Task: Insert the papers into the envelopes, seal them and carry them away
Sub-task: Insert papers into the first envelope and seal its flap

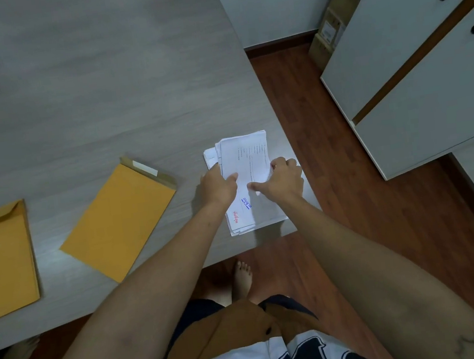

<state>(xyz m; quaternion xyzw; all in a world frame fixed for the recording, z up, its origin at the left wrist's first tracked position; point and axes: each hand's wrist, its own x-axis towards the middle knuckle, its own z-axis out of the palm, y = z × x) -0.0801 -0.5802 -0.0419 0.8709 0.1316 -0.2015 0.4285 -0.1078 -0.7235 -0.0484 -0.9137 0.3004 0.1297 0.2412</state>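
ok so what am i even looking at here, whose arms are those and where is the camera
No machine here: the arms are a person's own, and the one picture comes from a camera worn on their head, looking down. On the grey table lie a left envelope, a middle envelope and, near the table's right corner, a stack of white papers. The left hand and the right hand both grip the top sheets of that stack.

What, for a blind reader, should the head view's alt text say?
Left-hand grip and right-hand grip pinch top sheets of a white printed paper stack on a grey wooden table; two orange-brown paper envelopes lie left.
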